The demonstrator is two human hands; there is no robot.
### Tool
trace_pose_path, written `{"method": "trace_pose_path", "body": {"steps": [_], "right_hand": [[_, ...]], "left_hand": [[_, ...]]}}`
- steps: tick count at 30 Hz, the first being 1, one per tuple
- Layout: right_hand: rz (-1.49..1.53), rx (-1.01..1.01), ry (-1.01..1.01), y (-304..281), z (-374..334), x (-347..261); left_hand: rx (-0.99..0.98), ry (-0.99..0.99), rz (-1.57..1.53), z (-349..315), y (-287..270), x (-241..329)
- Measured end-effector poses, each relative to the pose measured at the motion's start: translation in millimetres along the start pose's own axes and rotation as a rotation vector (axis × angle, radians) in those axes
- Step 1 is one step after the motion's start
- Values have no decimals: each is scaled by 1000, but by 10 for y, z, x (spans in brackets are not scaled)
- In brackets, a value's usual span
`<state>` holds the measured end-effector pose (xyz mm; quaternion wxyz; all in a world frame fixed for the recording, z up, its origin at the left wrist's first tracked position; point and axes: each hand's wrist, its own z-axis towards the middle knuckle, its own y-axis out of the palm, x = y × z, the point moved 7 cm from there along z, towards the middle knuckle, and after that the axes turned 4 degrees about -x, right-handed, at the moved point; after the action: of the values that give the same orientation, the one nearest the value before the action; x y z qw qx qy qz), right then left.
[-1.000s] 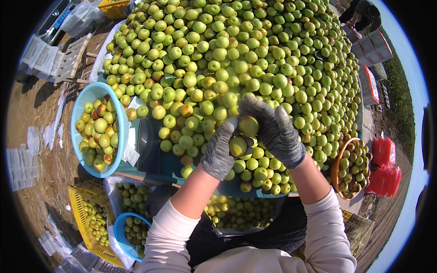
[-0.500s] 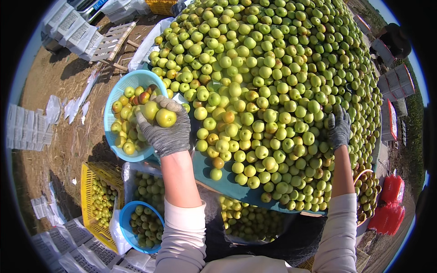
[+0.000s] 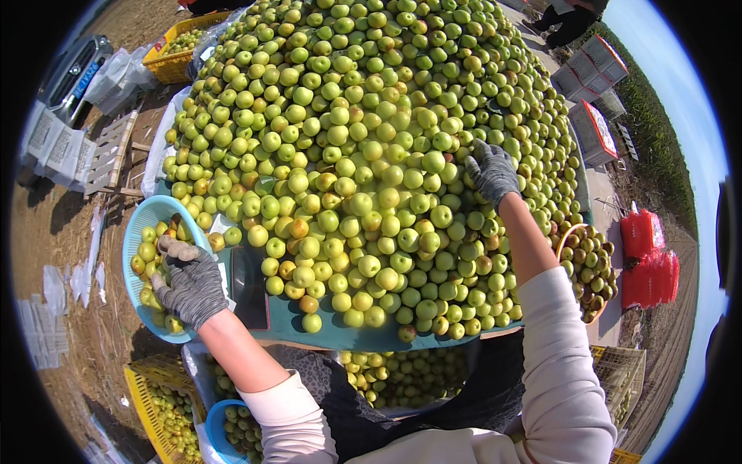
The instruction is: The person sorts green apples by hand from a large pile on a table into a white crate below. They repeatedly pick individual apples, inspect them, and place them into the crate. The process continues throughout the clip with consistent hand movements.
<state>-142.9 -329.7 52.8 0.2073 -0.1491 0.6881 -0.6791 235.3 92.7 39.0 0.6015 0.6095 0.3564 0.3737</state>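
Note:
My left hand (image 3: 192, 282), in a grey knit glove, is turned over the fruit in a light blue plastic basket (image 3: 130, 240) at the left table edge. Its thumb and fingers are apart, and I see no fruit held in it. Farther right, my right hand (image 3: 493, 174), in a matching glove, lies on the big heap of round green fruit (image 3: 371, 151), some with brownish-red patches. The fingers are stretched out across the fruit, grasping none that I can see. A dark flat panel (image 3: 249, 286) shows on the teal table cover (image 3: 340, 332) beside the left basket.
Below the table stand a yellow crate (image 3: 147, 410), a blue basin (image 3: 220, 433) and more fruit (image 3: 402, 375). A round basket of browner fruit (image 3: 589, 263) sits at the right edge, with red bundles (image 3: 648, 271) beyond. Someone in dark clothes (image 3: 568, 19) is at the far right.
My left hand has moved into the basket, and the fruits it held are no longer in it. My right hand has reached farther up the heap. The whole view has shifted.

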Motion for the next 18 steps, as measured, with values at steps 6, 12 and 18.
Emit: {"method": "trace_pose_path", "body": {"steps": [6,12,18], "right_hand": [[155,-135,72,-48,-159,224],[-9,389,351,-453,499,901],[-109,165,265,-196,671,993]], "left_hand": [[-88,-404,238,-348,76,-1159],[-41,-647,499,-786,-94,-1935],[-21,-690,592,-858,-211,-2043]]}}
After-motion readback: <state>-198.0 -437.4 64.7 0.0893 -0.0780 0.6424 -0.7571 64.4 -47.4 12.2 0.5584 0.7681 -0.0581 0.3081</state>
